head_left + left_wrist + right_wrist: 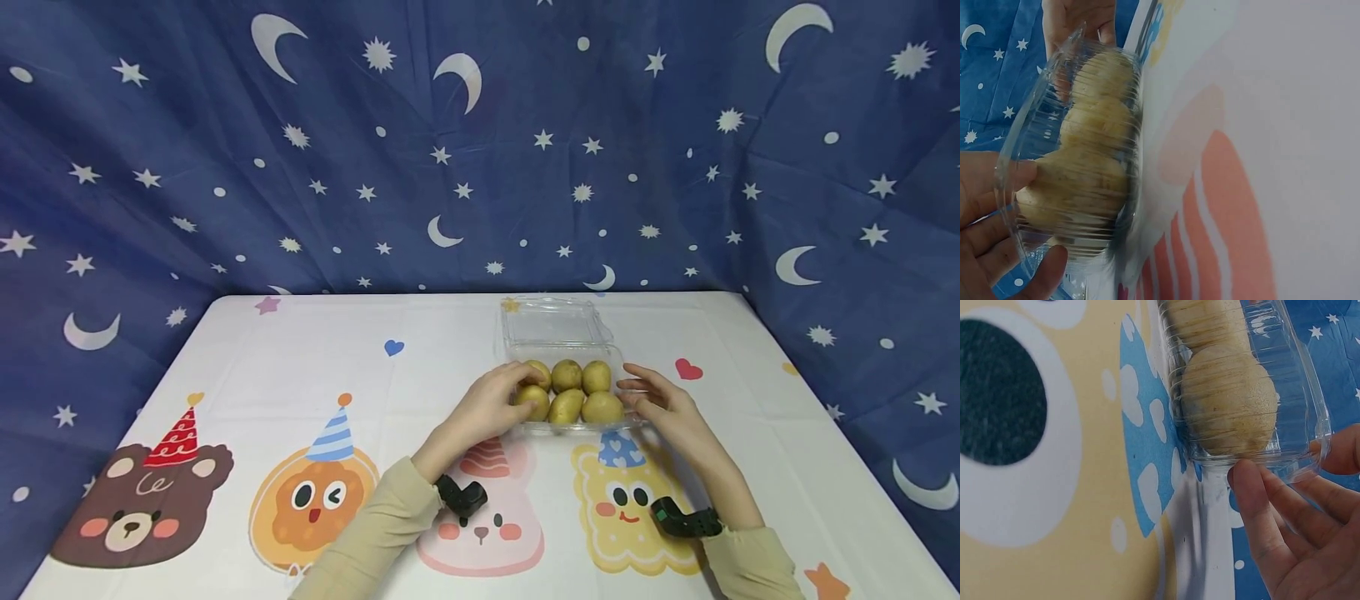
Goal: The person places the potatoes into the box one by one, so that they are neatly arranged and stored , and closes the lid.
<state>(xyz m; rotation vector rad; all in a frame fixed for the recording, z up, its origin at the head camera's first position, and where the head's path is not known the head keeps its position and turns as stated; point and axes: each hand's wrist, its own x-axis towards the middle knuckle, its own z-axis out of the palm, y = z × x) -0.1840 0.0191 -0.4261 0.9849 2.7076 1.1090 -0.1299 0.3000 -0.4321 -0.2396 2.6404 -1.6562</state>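
Observation:
A clear plastic clamshell box (567,428) stands on the table with its hinged lid (555,323) laid back. Inside sit several yellow-brown potatoes (603,408) in two rows. My left hand (491,398) reaches over the box's left end. Its index fingertip meets a left-hand potato (1082,187), and the spread thumb (1047,272) lies lower beside the box's end. At the opposite end, my right hand (663,406) is loosely spread. The right thumb (1250,487) touches a bottom corner of the box, while another fingertip is at the rim.
A white tablecloth (450,342) printed with cartoon faces in party hats covers the table. Behind it hangs a dark blue curtain (480,150) with moons and stars. A black wrist camera (461,497) is strapped to my left wrist, another (684,518) to my right.

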